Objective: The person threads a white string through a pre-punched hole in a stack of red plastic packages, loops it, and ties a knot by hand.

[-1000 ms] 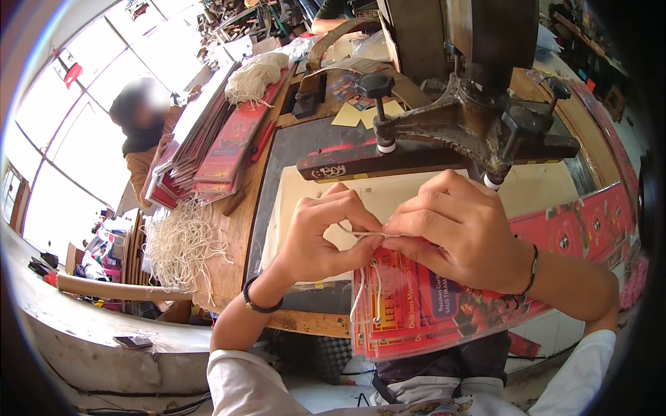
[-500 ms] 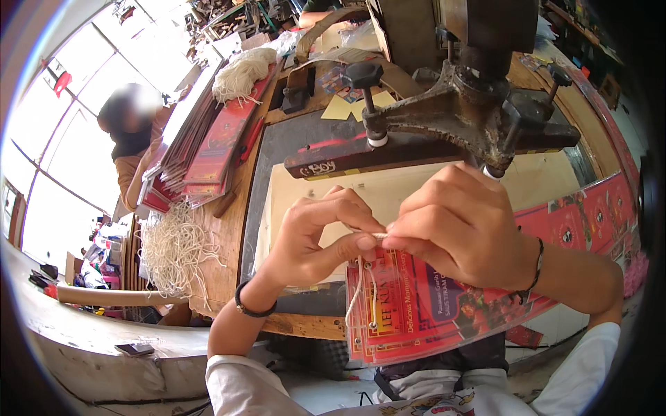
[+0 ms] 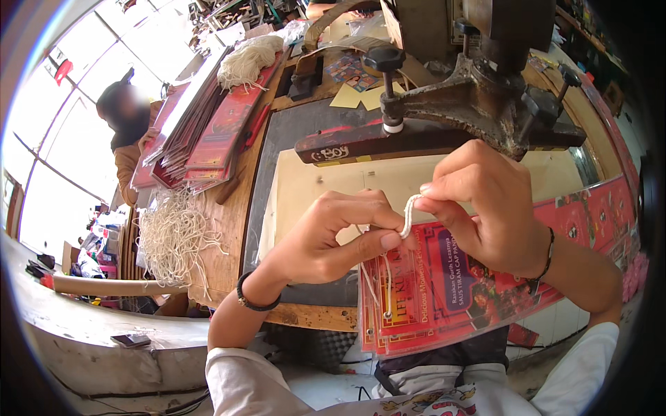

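Observation:
Between my two hands runs a white cord (image 3: 408,216), bent in a small curve. My left hand (image 3: 347,232) pinches it between thumb and fingers. The thumb and forefinger of my right hand (image 3: 479,201) grip the other stretch, a little higher and to the right. Below them hangs a stack of red printed cards (image 3: 444,305) in clear covers, at the table's front edge. Cord strands pass down from my left hand to the eyelet holes along the cards' left side. Part of the stack is hidden behind my hands.
A dark metal press (image 3: 479,104) with black knobs stands over a pale board (image 3: 312,180). More red cards (image 3: 596,208) lie at the right. Further left are stacked red cards (image 3: 215,139), a white cord bundle (image 3: 246,64), loose cords (image 3: 177,239) and a co-worker (image 3: 125,132).
My right hand has moved up and right from my left, so a bent length of cord shows between them. The held card stack has shifted slightly right.

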The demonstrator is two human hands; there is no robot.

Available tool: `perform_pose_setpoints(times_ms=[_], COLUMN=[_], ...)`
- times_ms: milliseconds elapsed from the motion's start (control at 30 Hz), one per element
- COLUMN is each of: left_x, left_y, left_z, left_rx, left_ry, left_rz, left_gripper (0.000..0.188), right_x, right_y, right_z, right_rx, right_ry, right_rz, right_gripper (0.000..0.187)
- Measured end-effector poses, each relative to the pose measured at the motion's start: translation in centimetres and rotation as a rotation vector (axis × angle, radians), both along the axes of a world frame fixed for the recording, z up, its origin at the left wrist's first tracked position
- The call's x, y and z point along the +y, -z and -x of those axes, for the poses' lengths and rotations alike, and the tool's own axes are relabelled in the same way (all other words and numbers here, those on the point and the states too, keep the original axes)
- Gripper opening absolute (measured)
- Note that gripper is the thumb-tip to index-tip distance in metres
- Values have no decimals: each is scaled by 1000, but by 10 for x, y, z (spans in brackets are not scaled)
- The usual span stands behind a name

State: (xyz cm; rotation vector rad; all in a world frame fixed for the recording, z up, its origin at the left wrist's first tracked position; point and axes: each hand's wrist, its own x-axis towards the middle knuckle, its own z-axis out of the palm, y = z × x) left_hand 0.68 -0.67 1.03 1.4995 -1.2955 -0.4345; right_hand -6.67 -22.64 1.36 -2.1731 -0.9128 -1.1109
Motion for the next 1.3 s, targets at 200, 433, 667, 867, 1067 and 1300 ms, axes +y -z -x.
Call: perform_pose_setpoints(times_ms=[200, 433, 667, 867, 1067, 1300], left_x=[-2, -3, -2, 2, 1, -1], left_y=[-2, 4, 2, 0, -5, -5], left_z=[-1, -1, -1, 0, 5, 12], left_rx=[-193, -174, -112, 43, -9, 282], left_ry=[37, -60, -29, 52, 21, -106], left_rz=[24, 26, 0, -111, -105, -140], left_gripper=[6, 15, 11, 11, 19, 23], right_x=[3, 8, -1, -2, 0, 1], right_y=[-2, -3, -3, 0, -4, -8], right_z=[3, 7, 3, 4, 6, 7], right_rx=[11, 115, 29, 41, 52, 67], right_ry=[7, 85, 62, 58, 43, 40], right_rz=[-16, -16, 9, 0, -11, -25], right_gripper=[23, 13, 21, 22, 21, 20])
